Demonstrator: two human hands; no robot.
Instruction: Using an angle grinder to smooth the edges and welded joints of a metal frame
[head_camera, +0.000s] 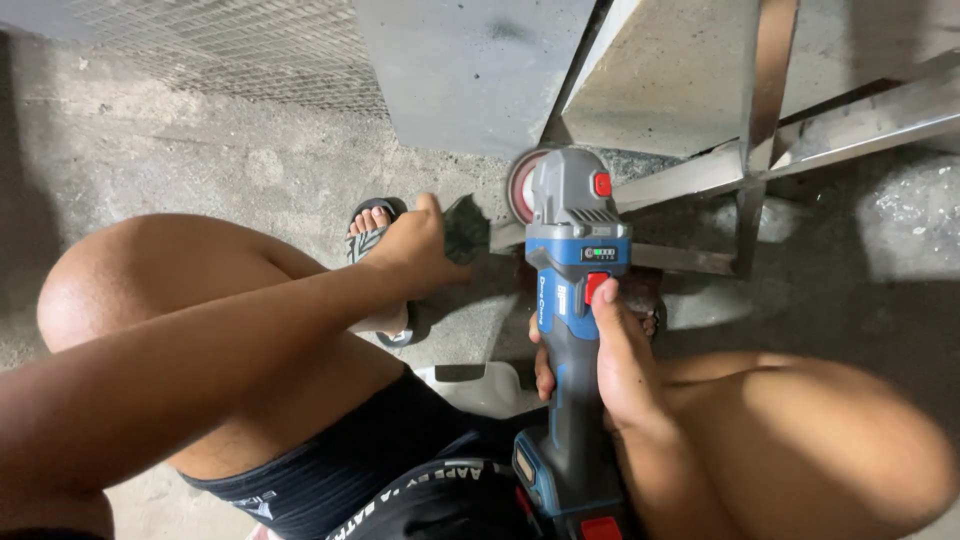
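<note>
Gripping blue-grey grinder (568, 300); perhaps cloth (466, 230).

Blue-and-grey body seen on the grinder (570, 300), with red buttons and a reddish disc (520, 185) at 12 o'clock. A dark green rag (466, 228) is noted at 11 o'clock. Black shorts (370, 470) with white lettering are seen at 7 o'clock. Dull silver is shown on the metal frame (760, 150); the floor (200, 170) is speckled grey.
</note>
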